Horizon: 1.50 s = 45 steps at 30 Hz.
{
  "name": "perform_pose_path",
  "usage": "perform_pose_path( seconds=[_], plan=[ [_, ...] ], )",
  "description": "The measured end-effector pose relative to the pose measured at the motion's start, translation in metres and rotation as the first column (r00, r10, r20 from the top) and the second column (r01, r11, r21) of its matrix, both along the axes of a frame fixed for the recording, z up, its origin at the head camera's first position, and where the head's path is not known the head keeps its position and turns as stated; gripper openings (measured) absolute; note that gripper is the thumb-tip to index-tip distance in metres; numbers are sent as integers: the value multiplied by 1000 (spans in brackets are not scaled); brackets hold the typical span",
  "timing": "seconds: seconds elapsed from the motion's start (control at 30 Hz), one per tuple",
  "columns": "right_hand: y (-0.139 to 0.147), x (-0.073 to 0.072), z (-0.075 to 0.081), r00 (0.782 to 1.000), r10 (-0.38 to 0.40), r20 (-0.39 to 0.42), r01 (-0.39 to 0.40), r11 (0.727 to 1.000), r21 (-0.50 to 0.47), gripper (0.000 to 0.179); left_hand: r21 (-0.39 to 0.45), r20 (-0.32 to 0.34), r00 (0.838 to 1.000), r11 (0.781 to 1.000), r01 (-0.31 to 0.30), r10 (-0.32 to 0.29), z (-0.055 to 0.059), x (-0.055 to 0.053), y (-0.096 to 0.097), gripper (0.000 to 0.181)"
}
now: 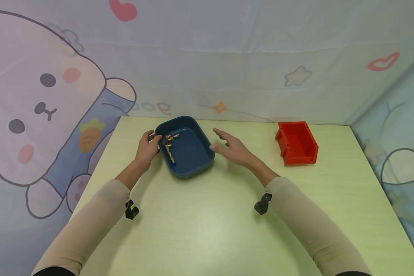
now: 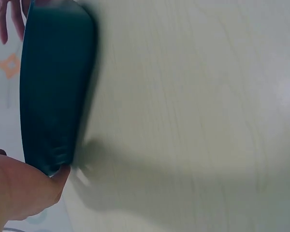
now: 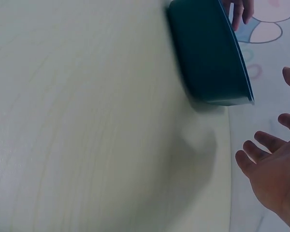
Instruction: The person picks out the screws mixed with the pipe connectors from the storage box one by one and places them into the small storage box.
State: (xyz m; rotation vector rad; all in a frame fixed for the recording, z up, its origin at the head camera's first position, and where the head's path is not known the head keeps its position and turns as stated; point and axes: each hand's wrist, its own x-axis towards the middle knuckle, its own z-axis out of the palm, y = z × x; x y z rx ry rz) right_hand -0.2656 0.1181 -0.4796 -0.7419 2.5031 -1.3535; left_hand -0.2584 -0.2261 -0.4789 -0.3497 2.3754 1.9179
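A dark blue tub (image 1: 193, 153) with rounded corners stands on the pale table. Several small brass fittings (image 1: 169, 147) lie together along its left side; one has a blue end. My left hand (image 1: 146, 151) grips the tub at its left edge, and in the left wrist view the left thumb (image 2: 63, 174) lies against the tub's end while the other fingers are mostly hidden. To the right of the tub, my right hand (image 1: 234, 149) is held with fingers spread, its thumb close by the rim. The right wrist view shows that hand (image 3: 275, 169) apart from the tub, holding nothing.
A red open-fronted bin (image 1: 298, 145) sits towards the back right of the table (image 1: 210, 230). Behind the table's far edge hangs a printed curtain (image 1: 227, 76) with cartoon figures, and another stretch of it runs along the right side.
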Motion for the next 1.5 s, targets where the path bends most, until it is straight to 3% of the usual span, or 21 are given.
perform_pose_path(
  seconds=[0.17,0.33,0.6,1.1,1.5],
  plan=[
    [-6,-1,-8,998,11,56,-10,1000,-21,73,6,24,999,999,-41,41,-2,0,5,65],
    [-12,1,-14,996,11,86,-9,1000,-28,72,12,42,998,999,-43,43,-5,0,6,65],
    [-23,4,-18,997,22,70,-17,998,-68,66,61,62,997,997,-39,36,-9,4,10,59],
    [-33,4,-23,996,-30,80,32,999,-29,53,27,31,998,998,-59,58,-10,3,14,60],
    [-31,10,-16,991,-105,78,111,991,-78,47,10,2,1000,1000,-5,5,-9,-6,21,59]
  ],
)
